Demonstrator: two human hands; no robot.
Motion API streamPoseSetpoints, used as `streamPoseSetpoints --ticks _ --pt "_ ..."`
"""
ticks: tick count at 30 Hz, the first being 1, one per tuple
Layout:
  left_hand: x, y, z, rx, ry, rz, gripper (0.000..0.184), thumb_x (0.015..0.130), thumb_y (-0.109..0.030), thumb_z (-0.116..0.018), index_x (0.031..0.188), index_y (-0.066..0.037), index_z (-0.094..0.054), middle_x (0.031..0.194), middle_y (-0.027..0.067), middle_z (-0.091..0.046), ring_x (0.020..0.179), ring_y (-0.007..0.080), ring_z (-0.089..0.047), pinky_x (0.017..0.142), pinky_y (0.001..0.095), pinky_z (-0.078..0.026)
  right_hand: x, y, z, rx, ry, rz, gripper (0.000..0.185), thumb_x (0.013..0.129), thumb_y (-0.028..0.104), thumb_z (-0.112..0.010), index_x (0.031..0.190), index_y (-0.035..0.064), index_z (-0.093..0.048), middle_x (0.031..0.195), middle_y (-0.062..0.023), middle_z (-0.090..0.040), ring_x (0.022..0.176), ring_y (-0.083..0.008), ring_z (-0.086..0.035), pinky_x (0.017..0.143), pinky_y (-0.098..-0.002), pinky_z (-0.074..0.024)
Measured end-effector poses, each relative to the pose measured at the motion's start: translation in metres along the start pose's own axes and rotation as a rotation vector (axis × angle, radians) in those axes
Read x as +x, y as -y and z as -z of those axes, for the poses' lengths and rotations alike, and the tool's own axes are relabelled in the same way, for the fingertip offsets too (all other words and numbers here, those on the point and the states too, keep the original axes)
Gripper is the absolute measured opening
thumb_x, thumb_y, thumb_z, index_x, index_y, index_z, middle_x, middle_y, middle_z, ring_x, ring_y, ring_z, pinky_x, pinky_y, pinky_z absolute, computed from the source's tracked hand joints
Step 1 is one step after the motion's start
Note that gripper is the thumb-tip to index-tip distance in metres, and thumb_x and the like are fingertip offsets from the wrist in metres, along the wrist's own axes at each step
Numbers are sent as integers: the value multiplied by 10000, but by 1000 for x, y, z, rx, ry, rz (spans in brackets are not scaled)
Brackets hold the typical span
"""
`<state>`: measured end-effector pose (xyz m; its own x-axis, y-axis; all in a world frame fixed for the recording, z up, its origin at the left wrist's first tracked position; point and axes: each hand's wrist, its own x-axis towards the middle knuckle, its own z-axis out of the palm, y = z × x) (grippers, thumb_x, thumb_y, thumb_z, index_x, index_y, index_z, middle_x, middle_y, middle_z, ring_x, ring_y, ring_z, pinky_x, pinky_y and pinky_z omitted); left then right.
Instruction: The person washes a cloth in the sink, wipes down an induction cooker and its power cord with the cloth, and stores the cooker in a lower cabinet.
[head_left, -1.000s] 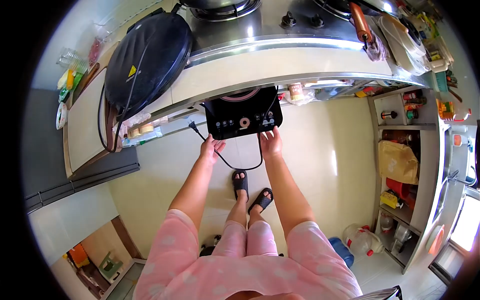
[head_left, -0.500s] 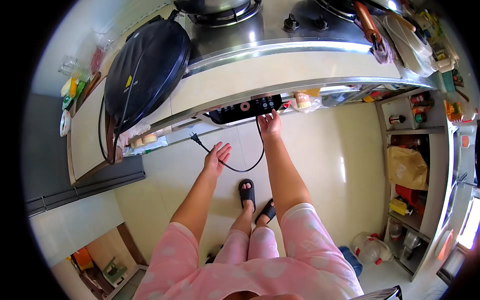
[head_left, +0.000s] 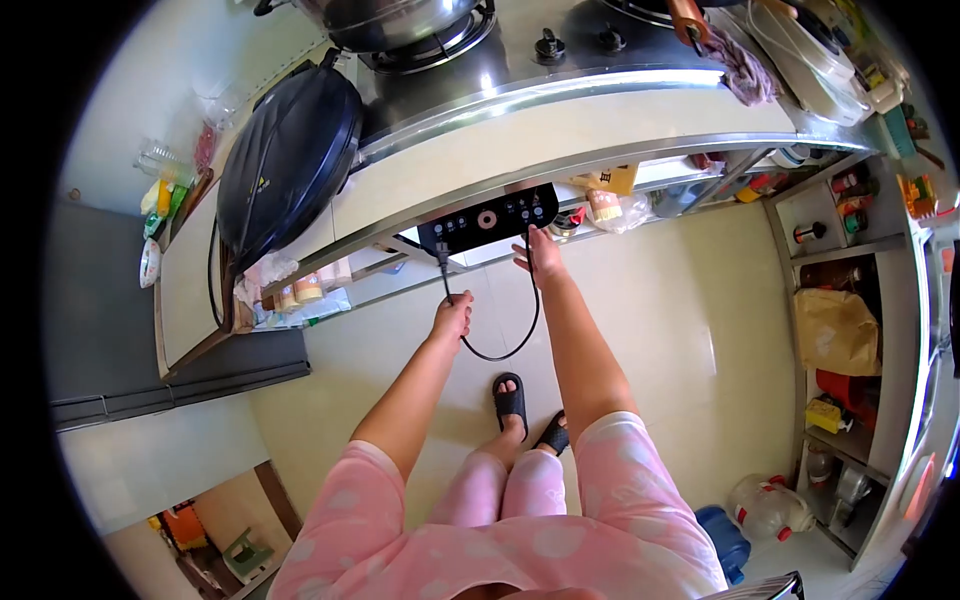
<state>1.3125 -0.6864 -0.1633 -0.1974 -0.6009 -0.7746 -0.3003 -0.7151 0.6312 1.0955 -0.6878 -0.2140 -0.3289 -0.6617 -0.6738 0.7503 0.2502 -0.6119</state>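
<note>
A black induction cooker (head_left: pixel 487 219) with a touch panel sits mostly under the counter, only its front part showing. My left hand (head_left: pixel 454 315) is closed round its black power cord (head_left: pixel 503 357), below the front edge. The plug (head_left: pixel 443 253) points up in front of the panel. At the panel's right corner is my right hand (head_left: pixel 541 252), fingers apart and bent, beside the cord where it hangs down. Whether it touches the cord or the cooker I cannot tell.
On the counter stand a black round electric pan (head_left: pixel 290 160) and a pot (head_left: pixel 395 20) on the stove. Shelves (head_left: pixel 868 250) with bottles and a paper bag are at the right. Plastic bottles (head_left: pixel 770 507) lie on the floor near them.
The cooker has gone further under the counter. My left hand has left its front edge and closed on the cord, lifting the plug. My right hand has dropped slightly from the panel's edge.
</note>
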Motion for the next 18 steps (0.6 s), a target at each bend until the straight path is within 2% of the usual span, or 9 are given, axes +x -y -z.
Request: streamPoseSetpoints --ticks 2,3,6,8,11,12,16,17,18 --pt "-2 -4 -15 110 -117 -61 314 887 -360 -614 1018 -112 -474 728 -24 -436 510 62 -363 424 230 -291 -4 -1 5 -310 -47 -52 603 925 398 -502 1412 96 -315 1144 -125 -592 910 -248 -641 765 -399 -501" --pt "-4 -8 -23 164 -177 -92 351 869 -361 -636 1038 -116 -450 727 -21 -437 525 65 -379 424 231 -294 -5 -9 9 -476 -70 15 533 925 414 -505 1323 65 -444 976 -114 -650 827 -198 -651 722 -359 -507" --pt "21 -1 -29 174 -303 -325 418 847 -335 -646 1101 -129 -386 775 1 -466 601 84 -436 427 228 -301 -22 -28 32 -705 82 47 442 923 434 -486 1173 76 -555 1054 -115 -644 873 -219 -643 754 -367 -475" --pt "13 -15 -42 249 -335 -514 277 867 -168 -577 1112 -92 -470 898 55 -507 750 168 -502 569 283 -386 -41 -41 42 -737 106 143 391 917 398 -511 1085 56 -602 977 -107 -659 830 -198 -642 734 -341 -482" --pt "17 -28 -49 662 -405 -896 308 862 -1 -495 1163 -40 -551 995 142 -536 961 319 -533 855 386 -437 -74 -41 49 -944 38 395 348 918 346 -528 1002 24 -629 871 -92 -660 775 -182 -639 712 -332 -490" --pt "22 -35 -48 741 -412 -968 325 857 3 -503 1172 -54 -559 990 141 -535 958 320 -534 852 389 -440 -80 -38 48 -1039 -2 496 338 919 329 -531 983 13 -630 838 -87 -658 758 -179 -637 706 -334 -493" --pt "44 -83 -42 1077 -510 -1152 370 822 13 -548 1173 -95 -595 986 139 -530 940 332 -538 837 403 -452 -94 -17 24 -242 147 176 264 942 274 -545 982 16 -585 775 -78 -614 677 -180 -653 638 -304 -535" --pt "45 -97 -44 1152 -583 -1207 382 808 18 -552 1166 -106 -600 990 135 -534 939 324 -550 816 401 -463 -96 -10 17 -113 174 156 177 949 194 -534 990 23 -541 825 -93 -608 691 -203 -674 637 -286 -559" --pt "59 -105 -38 1176 -554 -1115 445 820 -19 -554 1248 -138 -545 1121 122 -552 1075 317 -530 899 449 -434 -92 -9 9 -16 180 163 163 952 178 -525 992 19 -529 850 -99 -606 710 -215 -678 648 -290 -562"
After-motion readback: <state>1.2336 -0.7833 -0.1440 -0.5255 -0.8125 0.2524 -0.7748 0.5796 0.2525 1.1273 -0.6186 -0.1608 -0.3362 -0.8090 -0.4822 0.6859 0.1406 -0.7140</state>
